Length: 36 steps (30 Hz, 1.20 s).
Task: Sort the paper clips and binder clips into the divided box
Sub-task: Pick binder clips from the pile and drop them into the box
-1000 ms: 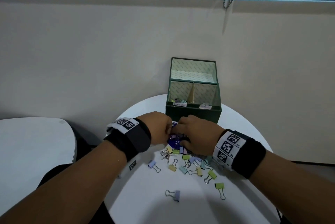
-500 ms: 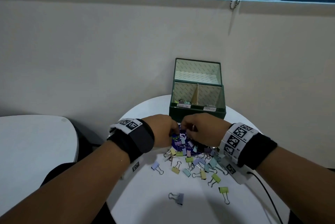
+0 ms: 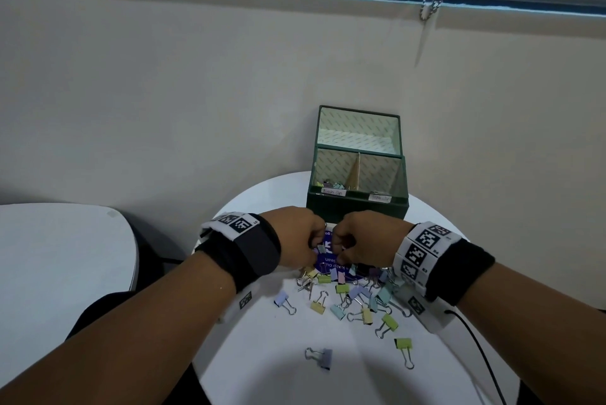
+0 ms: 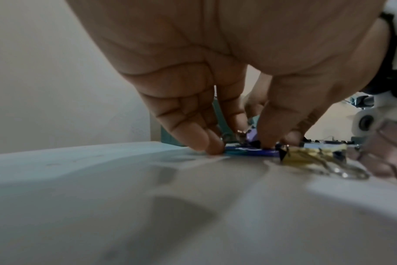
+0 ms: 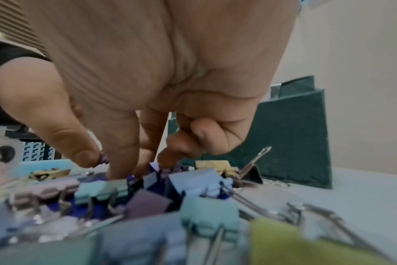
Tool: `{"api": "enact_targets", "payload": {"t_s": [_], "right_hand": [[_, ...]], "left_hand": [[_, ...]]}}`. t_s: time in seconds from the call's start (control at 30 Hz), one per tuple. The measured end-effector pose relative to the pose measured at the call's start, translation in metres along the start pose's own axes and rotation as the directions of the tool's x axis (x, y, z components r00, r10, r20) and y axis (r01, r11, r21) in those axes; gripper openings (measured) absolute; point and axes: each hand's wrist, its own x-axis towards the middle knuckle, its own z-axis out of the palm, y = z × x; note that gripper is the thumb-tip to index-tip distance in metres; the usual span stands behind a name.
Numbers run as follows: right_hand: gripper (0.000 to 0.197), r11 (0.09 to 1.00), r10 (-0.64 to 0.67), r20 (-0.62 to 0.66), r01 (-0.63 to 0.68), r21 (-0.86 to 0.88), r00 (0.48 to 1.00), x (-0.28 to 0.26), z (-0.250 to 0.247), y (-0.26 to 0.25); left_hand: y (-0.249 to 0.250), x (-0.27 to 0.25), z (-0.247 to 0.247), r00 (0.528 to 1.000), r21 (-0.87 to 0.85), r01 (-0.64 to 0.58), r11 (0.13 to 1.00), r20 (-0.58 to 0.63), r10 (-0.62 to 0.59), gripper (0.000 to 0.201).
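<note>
While both wrists hover low over a round white table (image 3: 262,355), a person's left hand (image 3: 296,240) and right hand (image 3: 367,239) meet knuckle to knuckle at the far edge of a heap of pastel binder clips (image 3: 354,296). The left hand's fingers (image 4: 200,136) point down, their tips on the tabletop at the rim of a blue printed card (image 3: 329,260) lying under the heap; a small lilac clip (image 4: 250,134) sits between fingertip and thumb, though whether it is truly pinched cannot be told. The right hand's thumb (image 5: 64,139) and first fingers reach down into the clips — a purple piece (image 5: 103,158) shows at the thumb tip — while its outer fingers are curled into the palm; a firm hold cannot be confirmed.

Just beyond the hands stands the dark green divided box (image 3: 357,204), lid raised, a cardboard divider (image 3: 355,171) splitting it into left and right compartments, each with a white label on the near rim. A few clips lie in the left compartment.

Nearer the camera, stray clips are scattered — a grey-lilac binder clip (image 3: 319,357) alone, and a green binder clip (image 3: 404,347) to its right. A second white table (image 3: 59,267) sits at left.
</note>
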Motion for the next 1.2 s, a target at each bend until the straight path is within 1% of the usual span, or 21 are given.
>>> {"api": "enact_targets", "payload": {"t_s": [0.1, 0.17, 0.23, 0.27, 0.3, 0.37, 0.43, 0.53, 0.6, 0.67, 0.7, 0.73, 0.77, 0.8, 0.87, 0.93, 1.0, 1.03, 1.1, 1.13, 1.2], "right_hand": [[0.015, 1.000, -0.012, -0.015, 0.012, -0.002, 1.000, -0.003, -0.003, 0.001], [0.023, 1.000, -0.023, 0.043, 0.024, -0.015, 0.999, -0.006, -0.007, 0.003], [0.033, 0.999, -0.024, 0.115, 0.027, -0.027, 0.993, -0.008, -0.008, 0.004], [0.034, 0.999, -0.024, 0.126, 0.029, -0.038, 0.992, -0.008, -0.008, 0.004], [0.034, 0.998, -0.027, 0.123, 0.033, -0.046, 0.992, -0.008, -0.007, 0.004], [0.027, 1.000, -0.026, 0.124, 0.028, -0.014, 0.992, -0.008, -0.006, 0.004], [0.015, 0.999, -0.025, 0.144, 0.021, 0.030, 0.989, -0.009, -0.006, 0.004], [0.010, 0.999, -0.021, 0.152, 0.013, 0.051, 0.988, -0.011, -0.012, 0.005], [0.007, 0.995, -0.018, 0.064, 0.011, 0.099, 0.998, -0.012, -0.026, 0.005], [0.010, 0.982, 0.009, -0.123, 0.015, 0.187, 0.992, -0.009, -0.044, 0.005], [0.010, 0.971, 0.036, -0.240, 0.022, 0.236, 0.970, -0.005, -0.052, 0.006], [0.010, 0.954, 0.073, -0.342, 0.035, 0.298, 0.937, -0.001, -0.059, 0.008], [0.011, 0.931, 0.106, -0.410, 0.054, 0.361, 0.906, 0.002, -0.064, 0.009], [0.017, 0.915, 0.131, -0.441, 0.062, 0.398, 0.888, 0.006, -0.067, 0.010], [0.033, 0.927, 0.146, -0.435, 0.031, 0.374, 0.888, 0.010, -0.064, 0.014], [0.033, 0.937, 0.136, -0.425, 0.023, 0.348, 0.895, 0.005, -0.056, 0.012], [0.029, 0.931, 0.087, -0.454, 0.090, 0.354, 0.887, -0.001, -0.047, 0.011], [0.032, 0.920, 0.061, -0.453, 0.126, 0.371, 0.889, -0.004, -0.044, 0.011], [0.036, 0.898, 0.015, -0.398, 0.163, 0.409, 0.917, -0.008, -0.040, 0.011], [0.032, 0.896, 0.000, -0.367, 0.162, 0.412, 0.930, -0.009, -0.038, 0.011], [0.016, 0.874, 0.010, -0.349, 0.161, 0.457, 0.937, -0.012, -0.037, 0.011]], "left_hand": [[0.000, 0.000, -0.002, 1.000, -0.019, 0.024, 1.000, -0.003, -0.024, 0.019], [0.001, 0.000, -0.004, 0.999, -0.026, 0.029, 0.999, -0.014, -0.029, 0.016], [0.002, 0.000, -0.005, 0.999, -0.058, 0.033, 0.998, -0.027, -0.034, 0.004], [0.002, 0.000, -0.005, 0.999, -0.082, 0.031, 0.996, -0.030, -0.034, 0.002], [0.002, 0.001, -0.006, 0.999, -0.098, 0.028, 0.995, -0.032, -0.031, 0.005], [0.000, 0.001, -0.005, 0.998, -0.116, 0.022, 0.993, -0.054, -0.029, 0.012], [-0.002, 0.001, -0.004, 0.994, -0.131, 0.017, 0.991, -0.107, -0.032, 0.021], [-0.003, 0.002, -0.002, 0.985, -0.121, -0.001, 0.993, -0.174, -0.020, 0.020], [-0.005, 0.005, -0.002, 0.982, -0.107, -0.020, 0.994, -0.191, 0.000, 0.017], [-0.005, 0.006, -0.003, 0.979, -0.104, -0.051, 0.993, -0.202, 0.029, 0.018], [-0.006, 0.006, -0.003, 0.977, -0.106, -0.067, 0.992, -0.209, 0.044, 0.021], [-0.006, 0.006, -0.003, 0.975, -0.111, -0.081, 0.990, -0.216, 0.056, 0.026], [-0.005, 0.006, -0.003, 0.973, -0.118, -0.093, 0.989, -0.221, 0.066, 0.031], [-0.005, 0.006, -0.003, 0.972, -0.124, -0.102, 0.987, -0.225, 0.072, 0.034], [-0.005, 0.005, -0.003, 0.969, -0.139, -0.104, 0.985, -0.237, 0.069, 0.041], [-0.005, 0.004, -0.003, 0.963, -0.184, -0.093, 0.978, -0.265, 0.042, 0.053], [-0.005, 0.003, -0.004, 0.957, -0.257, -0.085, 0.963, -0.292, 0.007, 0.070], [-0.005, 0.003, -0.005, 0.954, -0.296, -0.089, 0.951, -0.300, -0.004, 0.076], [-0.003, 0.002, -0.006, 0.947, -0.363, -0.103, 0.926, -0.321, -0.021, 0.083], [-0.003, 0.002, -0.006, 0.943, -0.389, -0.108, 0.915, -0.332, -0.029, 0.085], [-0.001, 0.002, -0.007, 0.937, -0.436, -0.117, 0.892, -0.347, -0.046, 0.089]]}}
